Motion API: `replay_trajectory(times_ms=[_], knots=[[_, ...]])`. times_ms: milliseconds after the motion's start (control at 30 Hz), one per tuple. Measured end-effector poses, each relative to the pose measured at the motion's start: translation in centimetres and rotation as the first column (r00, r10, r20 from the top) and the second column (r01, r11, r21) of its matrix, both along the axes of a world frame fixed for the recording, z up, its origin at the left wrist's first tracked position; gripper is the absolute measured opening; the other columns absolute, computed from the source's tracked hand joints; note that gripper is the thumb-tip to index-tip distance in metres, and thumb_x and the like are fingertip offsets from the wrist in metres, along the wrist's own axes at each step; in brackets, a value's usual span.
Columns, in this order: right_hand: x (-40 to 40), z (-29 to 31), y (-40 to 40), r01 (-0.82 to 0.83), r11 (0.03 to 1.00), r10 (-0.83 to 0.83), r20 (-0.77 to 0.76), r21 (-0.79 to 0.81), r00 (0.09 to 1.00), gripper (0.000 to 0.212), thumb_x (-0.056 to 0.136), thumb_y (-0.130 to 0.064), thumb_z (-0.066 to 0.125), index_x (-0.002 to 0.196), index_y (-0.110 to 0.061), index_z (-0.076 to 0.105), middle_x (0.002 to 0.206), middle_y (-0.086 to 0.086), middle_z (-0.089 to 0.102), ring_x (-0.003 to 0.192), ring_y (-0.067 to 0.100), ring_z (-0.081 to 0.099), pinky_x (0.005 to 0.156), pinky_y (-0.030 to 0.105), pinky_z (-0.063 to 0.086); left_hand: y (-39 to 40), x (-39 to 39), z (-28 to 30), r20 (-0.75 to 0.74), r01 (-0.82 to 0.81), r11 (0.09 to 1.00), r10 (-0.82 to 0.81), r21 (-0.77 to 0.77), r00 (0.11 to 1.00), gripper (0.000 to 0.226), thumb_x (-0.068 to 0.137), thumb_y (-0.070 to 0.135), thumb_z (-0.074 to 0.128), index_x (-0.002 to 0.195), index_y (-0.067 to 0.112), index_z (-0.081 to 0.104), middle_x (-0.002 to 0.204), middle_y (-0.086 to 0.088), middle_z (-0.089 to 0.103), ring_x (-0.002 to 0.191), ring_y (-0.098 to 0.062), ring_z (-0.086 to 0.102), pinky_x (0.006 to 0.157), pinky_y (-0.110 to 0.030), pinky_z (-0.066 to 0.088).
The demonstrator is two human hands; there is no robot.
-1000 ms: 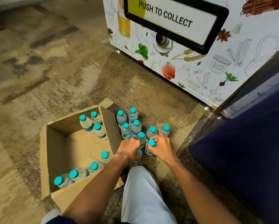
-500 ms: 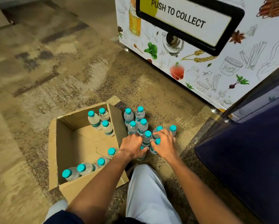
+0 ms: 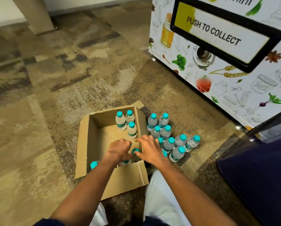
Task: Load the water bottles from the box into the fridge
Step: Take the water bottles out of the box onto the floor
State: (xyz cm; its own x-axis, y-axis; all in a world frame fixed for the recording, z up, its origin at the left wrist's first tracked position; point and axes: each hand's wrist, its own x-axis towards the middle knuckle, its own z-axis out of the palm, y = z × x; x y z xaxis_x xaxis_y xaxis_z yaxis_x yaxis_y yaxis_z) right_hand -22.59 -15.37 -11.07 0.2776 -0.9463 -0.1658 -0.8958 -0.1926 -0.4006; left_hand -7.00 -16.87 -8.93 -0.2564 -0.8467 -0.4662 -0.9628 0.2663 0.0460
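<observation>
An open cardboard box (image 3: 125, 179) sits on the carpet in front of me. Three upright water bottles (image 3: 120, 122) with teal caps stand in its far right corner. Another bottle (image 3: 93, 165) shows at the near left wall. Several more bottles (image 3: 177, 154) stand on the floor just right of the box. My left hand (image 3: 119, 150) reaches into the box with curled fingers, next to a teal-capped bottle (image 3: 135, 150); whether it grips anything is hidden. My right hand (image 3: 150, 150) hovers over the box's right wall, fingers spread. The dark blue fridge (image 3: 258, 173) is at the right.
A white vending machine (image 3: 193, 75) with a "PUSH TO COLLECT" flap stands at the back right. A beige pillar (image 3: 34, 15) rises at the far left. My knees in light trousers (image 3: 159, 201) are just below the box. Patterned carpet spreads to the left.
Both hands have left the bottles on the floor and moved left, over and into the box. My head has turned, so the box now sits mid-frame.
</observation>
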Motion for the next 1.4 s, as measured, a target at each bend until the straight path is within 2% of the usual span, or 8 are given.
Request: replay_trajectory(times_ms=[233,500,633,800,933,1033,1200,1400], knots=[[2.7,-0.9,0.0,-0.056,0.997,0.069,-0.291,0.054,0.954,0.040,0.088,-0.034,0.067,0.127,-0.026,0.062,0.130,0.002,0.057,0.119,0.026,0.041,0.100,0.046,0.031,1.1,1.9,-2.3,-0.014,-0.058,0.995,0.059,0.076,0.998,0.054,0.084,0.062,0.058,0.115,0.018,0.059,0.106,-0.004,0.063,0.089,-0.019,0.056,0.068,-0.029,0.044],[2.6,-0.8,0.1,-0.085,0.996,0.092,-0.293,0.035,0.952,0.034,0.089,-0.030,0.067,0.123,-0.025,0.062,0.125,0.001,0.059,0.113,0.024,0.043,0.094,0.046,0.030,0.6,1.7,-1.7,-0.083,-0.049,0.997,0.054,0.055,0.995,0.038,0.084,0.039,0.067,0.114,0.017,0.059,0.107,-0.006,0.061,0.088,-0.019,0.053,0.068,-0.027,0.042],[2.4,-0.3,0.4,-0.018,1.000,0.022,-0.173,0.023,0.985,0.038,0.091,-0.036,0.063,0.127,-0.023,0.059,0.130,0.001,0.055,0.117,0.023,0.042,0.097,0.045,0.029,0.1,2.3,-0.2,-0.128,-0.013,1.000,0.017,0.028,0.992,0.035,0.080,0.034,0.070,0.108,0.017,0.057,0.107,-0.006,0.060,0.085,-0.018,0.049,0.067,-0.028,0.038],[1.5,2.7,-1.0,0.101,0.995,-0.100,0.095,-0.009,0.991,0.043,0.089,-0.044,0.064,0.125,-0.021,0.060,0.118,0.002,0.057,0.114,0.021,0.048,0.099,0.044,0.038,-1.5,2.3,4.7,-0.178,0.022,0.992,-0.045,-0.126,0.983,0.034,0.078,0.037,0.068,0.103,0.017,0.056,0.098,-0.005,0.061,0.080,-0.019,0.052,0.065,-0.030,0.040],[0.0,5.8,-3.0,0.202,0.974,-0.162,0.304,-0.103,0.939,0.037,0.088,-0.044,0.066,0.112,-0.016,0.063,0.107,0.003,0.059,0.102,0.017,0.050,0.090,0.037,0.045,-3.8,1.7,9.3,-0.287,-0.015,0.961,-0.068,-0.277,0.956,0.034,0.075,0.046,0.061,0.092,0.018,0.053,0.084,-0.006,0.061,0.073,-0.026,0.059,0.060,-0.036,0.048],[-1.4,8.6,-4.6,0.293,0.930,-0.186,0.404,-0.221,0.895,0.032,0.086,-0.042,0.068,0.105,-0.017,0.063,0.101,0.001,0.060,0.095,0.015,0.050,0.079,0.030,0.042,-5.5,0.2,12.1,-0.374,-0.047,0.914,-0.117,-0.402,0.920,0.023,0.079,0.033,0.064,0.083,0.015,0.051,0.074,-0.001,0.055,0.064,-0.021,0.053,0.052,-0.028,0.036],[-5.5,11.5,-6.9,0.379,0.824,-0.209,0.396,-0.422,0.894,0.027,0.085,-0.042,0.069,0.095,-0.017,0.064,0.090,0.000,0.060,0.086,0.017,0.052,0.071,0.033,0.046,-8.1,-4.2,14.1,-0.486,-0.097,0.860,-0.187,-0.502,0.854,0.024,0.080,0.033,0.061,0.081,0.010,0.052,0.072,-0.006,0.057,0.063,-0.026,0.051,0.053,-0.035,0.042],[-12.2,9.7,-8.6,0.480,0.763,-0.357,0.336,-0.433,0.872,0.027,0.085,-0.043,0.068,0.097,-0.019,0.064,0.095,0.001,0.060,0.092,0.021,0.055,0.080,0.042,0.047,-11.0,-11.2,11.1,-0.556,-0.093,0.892,-0.192,-0.443,0.809,0.026,0.080,0.039,0.064,0.084,0.016,0.053,0.081,-0.009,0.063,0.075,-0.032,0.059,0.060,-0.037,0.046]])
